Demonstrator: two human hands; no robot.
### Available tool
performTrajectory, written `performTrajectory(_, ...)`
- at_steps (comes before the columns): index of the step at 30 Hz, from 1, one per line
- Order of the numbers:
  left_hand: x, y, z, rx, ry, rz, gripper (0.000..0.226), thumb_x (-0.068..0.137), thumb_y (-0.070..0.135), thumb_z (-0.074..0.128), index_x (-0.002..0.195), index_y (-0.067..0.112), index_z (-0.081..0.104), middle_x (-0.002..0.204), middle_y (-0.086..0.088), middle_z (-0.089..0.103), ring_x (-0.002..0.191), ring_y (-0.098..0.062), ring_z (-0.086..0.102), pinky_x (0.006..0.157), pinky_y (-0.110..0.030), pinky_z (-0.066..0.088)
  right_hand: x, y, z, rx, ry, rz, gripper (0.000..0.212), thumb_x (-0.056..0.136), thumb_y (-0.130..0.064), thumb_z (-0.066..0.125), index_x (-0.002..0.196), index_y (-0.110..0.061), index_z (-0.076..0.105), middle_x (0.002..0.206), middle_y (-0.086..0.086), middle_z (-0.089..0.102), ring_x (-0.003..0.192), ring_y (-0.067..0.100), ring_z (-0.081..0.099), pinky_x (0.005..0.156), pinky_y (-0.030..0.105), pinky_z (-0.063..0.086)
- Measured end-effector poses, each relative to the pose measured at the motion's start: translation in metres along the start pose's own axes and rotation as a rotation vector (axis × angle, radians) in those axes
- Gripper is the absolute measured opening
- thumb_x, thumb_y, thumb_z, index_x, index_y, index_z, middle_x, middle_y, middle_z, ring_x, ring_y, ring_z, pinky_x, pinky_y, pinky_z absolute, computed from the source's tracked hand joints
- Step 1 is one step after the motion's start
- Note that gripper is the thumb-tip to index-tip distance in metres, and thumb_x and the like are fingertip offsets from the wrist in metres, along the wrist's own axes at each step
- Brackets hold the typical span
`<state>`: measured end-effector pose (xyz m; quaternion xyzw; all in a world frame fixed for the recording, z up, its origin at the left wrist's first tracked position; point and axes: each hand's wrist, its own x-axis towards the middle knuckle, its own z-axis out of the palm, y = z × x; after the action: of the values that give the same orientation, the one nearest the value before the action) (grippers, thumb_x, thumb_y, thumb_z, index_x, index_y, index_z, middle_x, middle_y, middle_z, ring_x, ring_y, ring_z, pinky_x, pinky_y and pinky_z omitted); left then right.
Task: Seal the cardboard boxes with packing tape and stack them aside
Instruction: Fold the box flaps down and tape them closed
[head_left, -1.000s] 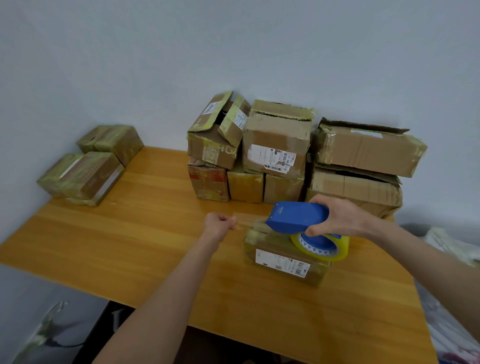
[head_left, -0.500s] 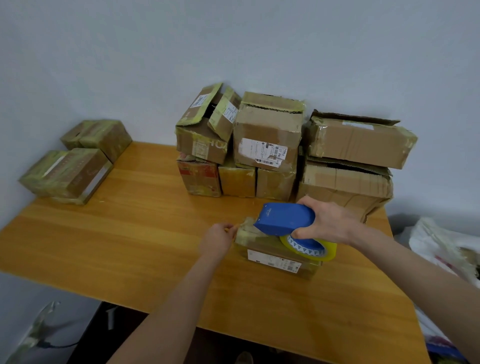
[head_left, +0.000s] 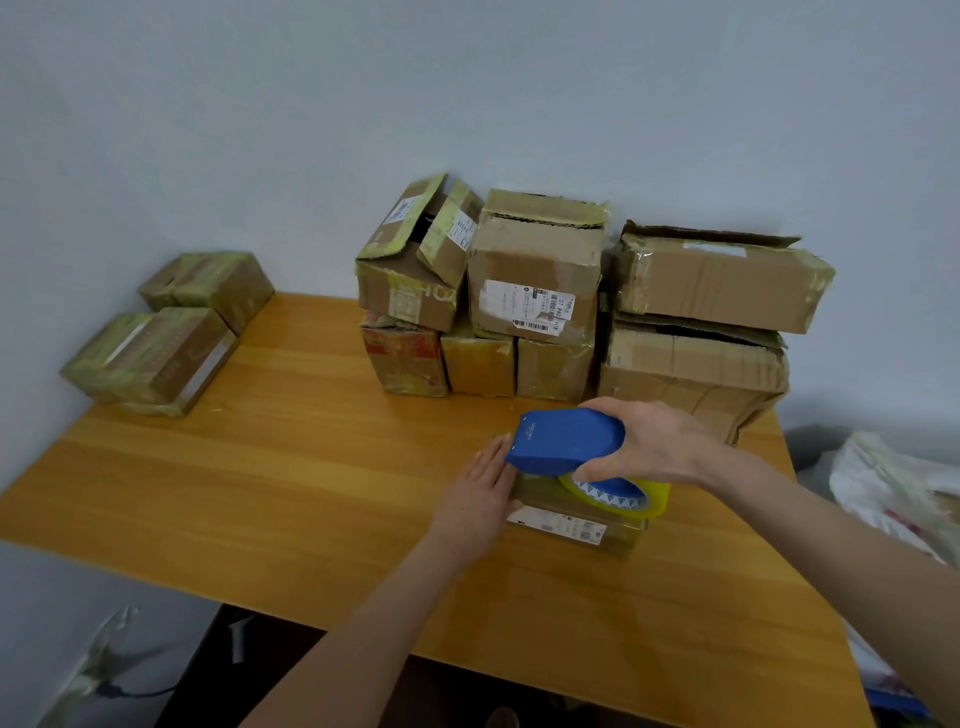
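On the wooden table, my left hand presses flat, fingers straight, against the small box's left end; my right hand grips the blue tape dispenser on its top.

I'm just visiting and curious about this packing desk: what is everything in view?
table: one, orange wood, centre of view
box: one, brown, white label, under both hands
dispenser: one, blue, on the box
tape roll: one, yellow, in the dispenser
taped boxes: two, greenish-brown, table's far left
pile: seven boxes seen, brown, by the back wall
bags: count unclear, white, right of table
left hand: flat on the box's left end
right hand: gripping the dispenser
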<state>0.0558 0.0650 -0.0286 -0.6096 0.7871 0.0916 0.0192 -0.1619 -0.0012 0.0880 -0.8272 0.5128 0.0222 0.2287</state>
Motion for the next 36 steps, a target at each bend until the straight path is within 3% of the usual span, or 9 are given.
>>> performTrajectory(7,0.004,-0.004,-0.001,0.084,-0.064,-0.013,0.064,0.104,0.035,0.030,0.152,0.015,-0.008,0.159,-0.004,-0.016,0.146,-0.015,-0.017,0.121,-0.033,-0.002,-0.003,0.007,-0.012,0.011,-0.042,0.006,0.071,0.070,-0.064,0.069,0.131,-0.040,0.042,0.109,-0.012,0.057,0.096,0.014,0.057,0.077,0.034,0.054)
performTrajectory(12,0.003,-0.002,-0.003,0.054,-0.060,-0.021,0.067,0.102,0.047,0.023,0.151,0.014,-0.008,0.159,-0.004,-0.015,0.146,-0.015,-0.015,0.121,-0.035,-0.002,-0.018,0.036,-0.029,0.036,-0.102,0.093,0.086,0.044,-0.075,0.056,0.124,-0.043,0.049,0.103,-0.016,0.060,0.093,0.012,0.059,0.082,0.040,0.055)
performTrajectory(17,0.005,0.024,-0.004,0.107,-0.016,-0.095,0.064,0.101,0.049,0.010,0.151,0.011,-0.007,0.154,-0.002,-0.017,0.147,-0.020,-0.012,0.121,-0.038,-0.006,-0.015,0.032,-0.012,-0.013,-0.065,0.079,0.068,0.066,-0.063,0.066,0.127,-0.040,0.047,0.106,-0.012,0.060,0.093,0.016,0.060,0.080,0.038,0.055)
performTrajectory(21,0.007,0.029,0.005,0.071,0.006,0.006,0.063,0.089,0.052,-0.011,0.144,0.023,-0.016,0.152,0.002,-0.021,0.147,-0.022,-0.012,0.116,-0.036,-0.014,-0.013,0.026,-0.005,-0.046,-0.035,0.061,0.064,0.072,-0.057,0.068,0.128,-0.036,0.048,0.106,-0.010,0.061,0.092,0.016,0.060,0.078,0.035,0.054)
performTrajectory(25,0.008,0.003,-0.002,0.125,-0.030,-0.060,0.058,0.103,0.043,0.016,0.151,0.021,-0.011,0.159,0.000,-0.017,0.146,-0.017,-0.018,0.120,-0.035,-0.006,-0.010,0.023,-0.008,0.002,0.013,0.048,0.064,0.071,-0.055,0.071,0.128,-0.034,0.048,0.107,-0.009,0.061,0.092,0.015,0.059,0.075,0.030,0.053)
performTrajectory(30,0.006,0.018,-0.007,0.073,-0.053,-0.034,0.067,0.101,0.050,0.019,0.149,0.017,-0.013,0.155,-0.004,-0.025,0.144,-0.017,-0.021,0.121,-0.036,-0.006,-0.011,0.024,-0.004,0.031,-0.008,0.066,0.076,0.068,-0.062,0.070,0.133,-0.036,0.040,0.111,-0.007,0.058,0.094,0.017,0.058,0.080,0.035,0.054)
performTrajectory(36,0.003,0.020,-0.002,0.068,-0.017,-0.017,0.068,0.099,0.056,0.019,0.141,0.024,-0.024,0.152,-0.002,-0.028,0.144,-0.017,-0.022,0.119,-0.034,-0.009,-0.014,0.028,-0.004,0.014,-0.001,0.041,0.069,0.071,-0.060,0.069,0.132,-0.037,0.043,0.109,-0.010,0.058,0.094,0.015,0.057,0.077,0.034,0.055)
